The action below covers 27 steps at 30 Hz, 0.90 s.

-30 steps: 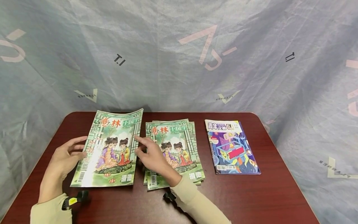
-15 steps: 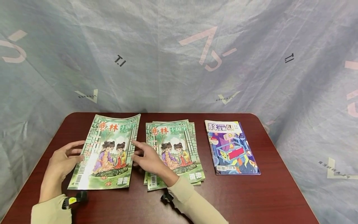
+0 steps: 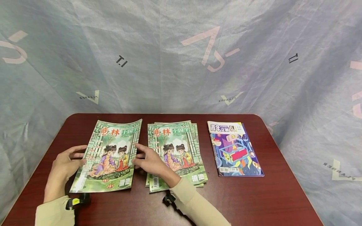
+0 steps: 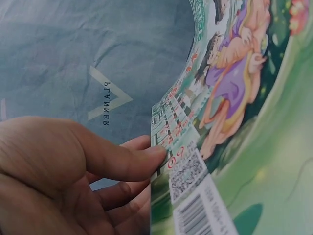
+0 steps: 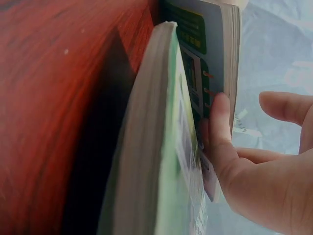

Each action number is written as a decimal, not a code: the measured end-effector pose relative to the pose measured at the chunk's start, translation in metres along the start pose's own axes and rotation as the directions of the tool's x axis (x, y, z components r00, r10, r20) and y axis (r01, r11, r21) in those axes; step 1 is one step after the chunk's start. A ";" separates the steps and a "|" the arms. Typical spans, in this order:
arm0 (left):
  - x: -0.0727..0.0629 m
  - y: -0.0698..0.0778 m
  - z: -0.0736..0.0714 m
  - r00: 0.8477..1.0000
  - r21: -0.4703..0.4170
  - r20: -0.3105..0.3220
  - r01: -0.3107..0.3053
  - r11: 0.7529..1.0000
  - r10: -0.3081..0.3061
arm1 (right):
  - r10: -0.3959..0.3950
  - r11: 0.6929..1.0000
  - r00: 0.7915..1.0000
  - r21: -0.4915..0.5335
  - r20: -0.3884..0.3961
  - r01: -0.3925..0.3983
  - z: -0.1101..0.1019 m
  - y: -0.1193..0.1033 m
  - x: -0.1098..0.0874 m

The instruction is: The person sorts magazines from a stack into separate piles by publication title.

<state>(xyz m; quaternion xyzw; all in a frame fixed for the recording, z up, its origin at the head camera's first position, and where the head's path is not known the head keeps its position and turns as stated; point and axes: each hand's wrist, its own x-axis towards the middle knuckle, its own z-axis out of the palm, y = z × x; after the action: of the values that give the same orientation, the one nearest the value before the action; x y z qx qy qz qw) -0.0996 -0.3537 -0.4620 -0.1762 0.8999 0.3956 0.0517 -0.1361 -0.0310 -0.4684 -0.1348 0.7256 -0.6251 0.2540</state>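
A green magazine (image 3: 108, 157) with two cartoon girls on its cover is held slightly raised over the left part of the table, its cover curving. My left hand (image 3: 63, 164) pinches its left edge; the left wrist view shows the thumb (image 4: 146, 161) on the cover and the other fingers behind. At the opposite edge my right hand (image 3: 151, 160) holds it, and in the right wrist view a fingertip rests on the back cover (image 5: 208, 49). Beneath the right hand and forearm lies a stack of matching green magazines (image 3: 176, 175), partly hidden.
A purple and blue magazine (image 3: 236, 153) lies on the right of the dark red table (image 3: 240, 201), with another edge showing under it. A grey printed cloth (image 3: 175, 62) hangs behind the table's back edge. Black straps are on both wrists.
Both hands have brought the held magazine lower and slightly toward me. Its bright glare has faded from the cover. The stack and the purple magazine have stayed where they were.
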 end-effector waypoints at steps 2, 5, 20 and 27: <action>0.000 -0.001 0.001 1.000 0.010 -0.001 0.008 1.000 -0.008 | 0.012 1.000 1.000 0.012 0.013 -0.012 0.000 0.000 0.000; 0.000 0.000 0.002 1.000 0.033 -0.007 0.016 0.999 -0.016 | 0.029 0.999 0.999 0.034 0.034 -0.030 -0.002 0.001 0.000; -0.001 0.003 0.005 0.999 0.096 -0.016 0.052 0.994 -0.050 | 0.035 0.999 0.999 -0.004 0.014 -0.035 -0.001 0.005 0.001; 0.000 0.004 0.005 0.999 0.113 0.021 0.036 0.993 -0.038 | 0.040 0.995 0.999 -0.087 0.016 -0.039 0.002 0.002 -0.003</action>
<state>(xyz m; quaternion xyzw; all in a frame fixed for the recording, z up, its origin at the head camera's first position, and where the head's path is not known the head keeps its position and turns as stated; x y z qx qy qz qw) -0.1009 -0.3479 -0.4624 -0.1852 0.9167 0.3450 0.0792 -0.1324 -0.0309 -0.4704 -0.1368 0.7522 -0.5868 0.2668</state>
